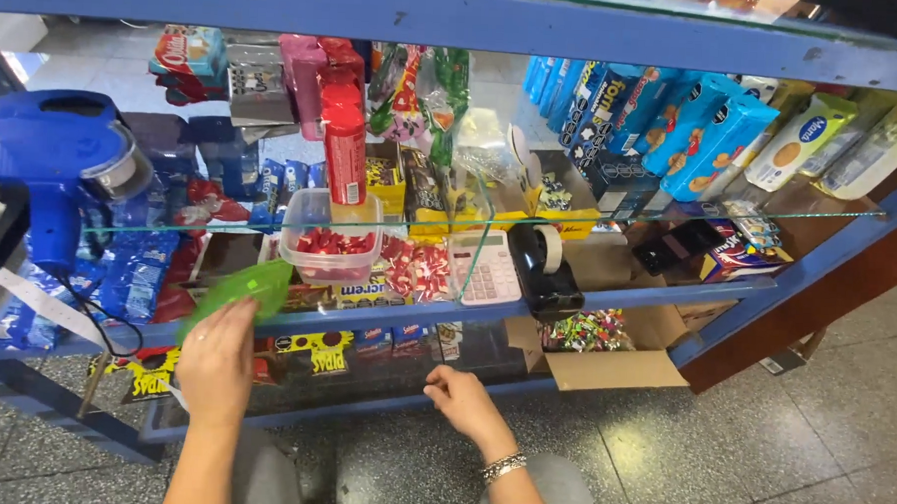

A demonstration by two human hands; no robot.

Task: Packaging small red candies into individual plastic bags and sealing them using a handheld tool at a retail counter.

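Green packet (236,292) pinched in left hand (214,361), held at front edge of middle shelf (606,292), just below clear tub of red sweets (330,243). Right hand (463,397) empty, fingers loosely curled, resting at bottom shelf edge (364,406). Hands apart.

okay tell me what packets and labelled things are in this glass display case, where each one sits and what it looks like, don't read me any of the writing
Blue biscuit boxes: upper right, leaning in a row, biscuit pictures on them.
Yellow-green packs: far right, long, slanted.
Red cylindrical tube: upper middle, upright.
Clear tub: glass shelf, holding red-wrapped sweets.
Green packet: in the left hand, shiny, flat.
Pink calculator: middle shelf, small display screen.
Yellow-and-black packs: bottom shelf front, left of the right hand.
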